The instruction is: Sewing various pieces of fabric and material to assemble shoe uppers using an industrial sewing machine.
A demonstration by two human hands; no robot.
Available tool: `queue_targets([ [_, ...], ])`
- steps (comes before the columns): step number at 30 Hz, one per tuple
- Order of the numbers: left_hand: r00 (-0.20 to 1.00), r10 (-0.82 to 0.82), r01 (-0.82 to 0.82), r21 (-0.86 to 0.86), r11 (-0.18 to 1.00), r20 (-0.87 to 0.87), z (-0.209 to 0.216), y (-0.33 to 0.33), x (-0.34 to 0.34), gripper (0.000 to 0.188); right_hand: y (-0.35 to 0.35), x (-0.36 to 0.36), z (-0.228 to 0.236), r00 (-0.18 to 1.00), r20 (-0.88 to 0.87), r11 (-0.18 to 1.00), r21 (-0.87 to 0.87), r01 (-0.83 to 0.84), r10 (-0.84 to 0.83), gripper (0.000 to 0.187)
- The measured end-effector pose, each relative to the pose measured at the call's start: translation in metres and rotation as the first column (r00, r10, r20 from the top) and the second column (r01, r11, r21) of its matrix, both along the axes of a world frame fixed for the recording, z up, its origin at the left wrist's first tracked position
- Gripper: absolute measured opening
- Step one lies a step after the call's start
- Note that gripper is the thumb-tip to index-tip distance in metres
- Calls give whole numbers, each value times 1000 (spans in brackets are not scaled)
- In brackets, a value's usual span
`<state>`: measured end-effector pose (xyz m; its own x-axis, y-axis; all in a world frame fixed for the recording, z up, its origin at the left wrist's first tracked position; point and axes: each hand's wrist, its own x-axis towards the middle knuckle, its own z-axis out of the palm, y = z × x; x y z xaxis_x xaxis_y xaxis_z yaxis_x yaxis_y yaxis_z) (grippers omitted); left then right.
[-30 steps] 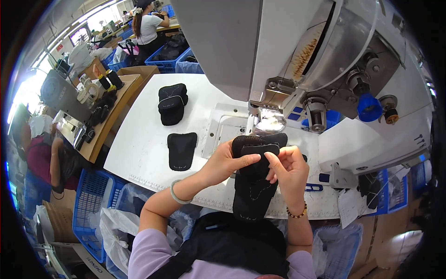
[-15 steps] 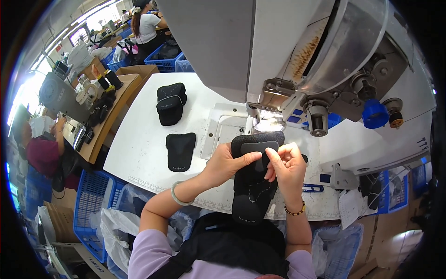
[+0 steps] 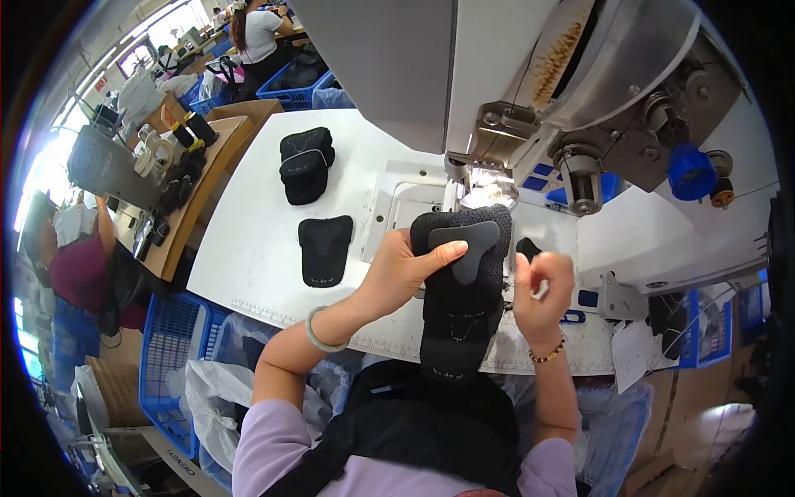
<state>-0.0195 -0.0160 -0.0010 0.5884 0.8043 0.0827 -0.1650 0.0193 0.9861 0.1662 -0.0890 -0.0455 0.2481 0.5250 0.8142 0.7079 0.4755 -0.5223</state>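
Note:
My left hand point(image 3: 392, 272) grips a long black padded fabric piece point(image 3: 460, 308), with the thumb pressed on a smooth dark grey patch point(image 3: 473, 253) at its far end. Pale stitching crosses the padded piece, and its near end hangs over the table edge against my apron. Off to its right, my right hand point(image 3: 544, 300) is closed, fingers curled in. Something pale shows between the fingers, too small to name. Just beyond that hand lies a small black piece point(image 3: 527, 248). On the left of the table are a single black pad point(image 3: 325, 251) and a stack of black pads point(image 3: 305, 166).
A sewing machine head point(image 3: 497, 124) with thread tensioners stands over the far side of the white table point(image 3: 248, 240). A blue snips-like tool point(image 3: 572, 317) lies at the right. Blue baskets point(image 3: 170, 364) stand below left. Another person point(image 3: 79, 265) works at the left.
My right hand has come off the patch and moved right. The grey patch is now more fully in view, while my left hand keeps its grip on the padded piece.

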Motion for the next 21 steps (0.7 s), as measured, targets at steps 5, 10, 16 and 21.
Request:
queue_targets([
  [5, 995, 66, -57, -113, 992, 81, -3, -5, 1, 23, 1, 1, 9, 832, 552, 981, 186, -56, -57, 26],
  [10, 968, 173, -130, -227, 965, 180, 6, -8, -3, 20, 12, -4, 29, 734, 674, 961, 245, -125, -76, 32],
  [16, 954, 225, -162, -290, 943, 197, 16, 9, -10, 23, 32, -19, 45, 837, 536, 982, 72, -175, 110, 44],
  [21, 967, 131, -98, -154, 983, 217, 22, 42, 15, 17, 43, -8, 42, 881, 473, 995, 86, -45, -1, 51],
])
